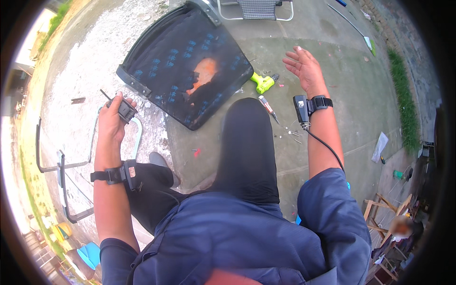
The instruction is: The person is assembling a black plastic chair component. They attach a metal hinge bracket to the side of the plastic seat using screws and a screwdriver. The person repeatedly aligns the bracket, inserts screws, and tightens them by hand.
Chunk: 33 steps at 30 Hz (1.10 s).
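Observation:
My left hand (114, 118) is closed around a small black box-shaped device (126, 111) with a thin rod like an antenna. It is held up left of a chair seat (164, 80). The seat's black covering is torn, baring an orange patch, and dark brackets run along two edges. My right hand (305, 69) is raised with fingers apart and nothing in it. Below and left of that hand, a lime-green cordless drill (263, 83) lies beside the seat's corner. A screwdriver (269, 108) rests on the ground near my knee, close to several loose screws (295, 134).
Bent metal tube frames (61, 168) stand at the left. A metal-framed chair (256, 9) is at the far edge. A long-handled broom (368, 42) lies far right, and a white packet (379, 146) lies nearer. A wooden stand (380, 213) and another person (403, 230) are at lower right.

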Tool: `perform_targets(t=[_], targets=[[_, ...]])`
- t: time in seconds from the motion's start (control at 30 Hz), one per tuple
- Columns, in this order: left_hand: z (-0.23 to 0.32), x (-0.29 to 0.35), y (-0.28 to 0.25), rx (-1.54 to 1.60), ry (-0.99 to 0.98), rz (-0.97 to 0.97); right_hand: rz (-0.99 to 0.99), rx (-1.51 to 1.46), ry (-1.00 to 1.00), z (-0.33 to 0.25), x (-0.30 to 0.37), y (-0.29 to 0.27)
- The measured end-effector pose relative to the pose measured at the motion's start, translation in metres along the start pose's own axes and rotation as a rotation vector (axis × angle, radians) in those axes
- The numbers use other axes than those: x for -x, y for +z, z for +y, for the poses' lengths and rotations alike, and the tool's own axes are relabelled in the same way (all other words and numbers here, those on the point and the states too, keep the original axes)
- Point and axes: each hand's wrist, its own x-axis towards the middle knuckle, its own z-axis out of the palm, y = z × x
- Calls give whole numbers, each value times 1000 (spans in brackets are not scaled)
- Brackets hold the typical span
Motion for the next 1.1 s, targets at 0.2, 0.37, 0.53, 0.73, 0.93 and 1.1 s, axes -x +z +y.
perform_targets(t=[0.2, 0.37, 0.53, 0.73, 0.93, 1.1], targets=[[1, 19, -7, 182, -94, 10, -280, 56, -259, -83, 39, 101], [-25, -12, -47, 302, -104, -15, -590, 244, -236, -72, 73, 228], [-42, -50, -34, 338, -175, -51, -840, 446, 87, 13, 82, 306], [-72, -79, -18, 370, -322, -26, -890, 482, 450, 99, 78, 351], [-75, -98, -12, 465, -449, -38, -812, 194, 728, 117, 62, 379], [-63, -102, -13, 525, -527, -83, -725, 37, 813, 128, 47, 391]])
